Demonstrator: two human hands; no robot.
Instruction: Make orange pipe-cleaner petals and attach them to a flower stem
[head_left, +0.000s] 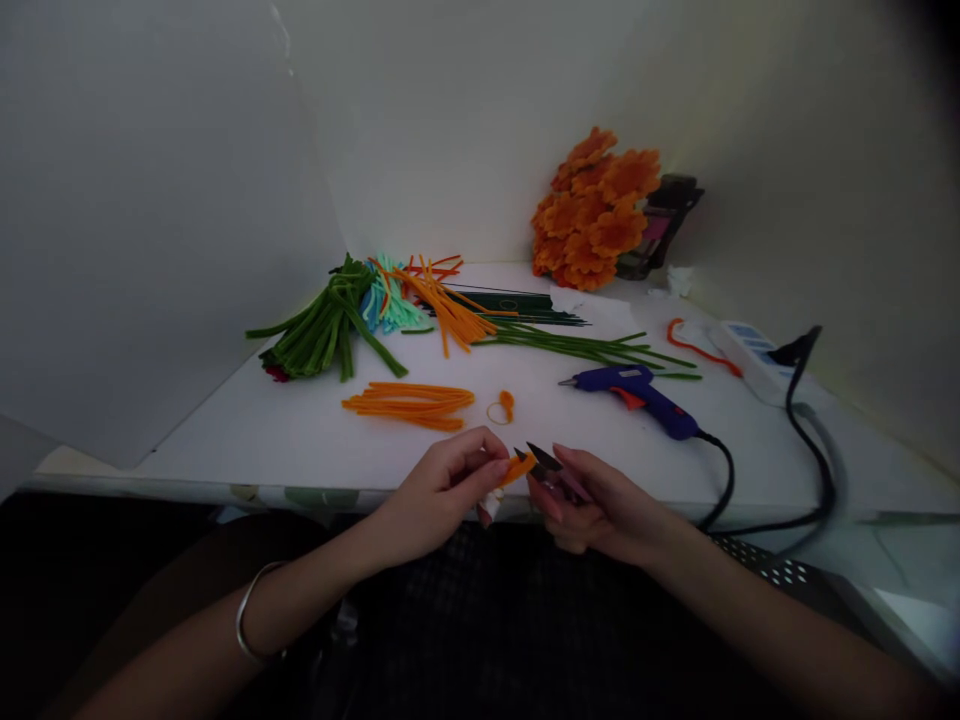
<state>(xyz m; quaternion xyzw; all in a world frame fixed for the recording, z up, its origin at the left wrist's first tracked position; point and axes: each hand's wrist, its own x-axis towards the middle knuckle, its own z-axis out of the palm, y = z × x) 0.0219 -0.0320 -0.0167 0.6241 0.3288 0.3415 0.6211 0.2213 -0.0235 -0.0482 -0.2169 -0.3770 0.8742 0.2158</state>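
Near the table's front edge, my left hand (pixel 439 490) pinches a short orange pipe cleaner piece (pixel 517 468) between thumb and fingers. Something small and white shows under those fingers, too blurred to name. My right hand (pixel 600 505) is closed round a pair of scissors (pixel 551 465). Their dark blades are parted at the free end of the orange piece; whether they touch it I cannot tell. Just beyond the hands lies a small orange curl (pixel 506 405) beside a thin yellowish ring (pixel 495 412). A bundle of orange pipe cleaners (pixel 409 402) rests to its left.
A blue glue gun (pixel 634 392) lies at right, its black cord running to a white power strip (pixel 769 360). Green pipe cleaners (pixel 322 330), more orange ones (pixel 450 310) and dark green stems (pixel 517 303) lie further back. Orange flowers (pixel 596 215) stand by the rear wall.
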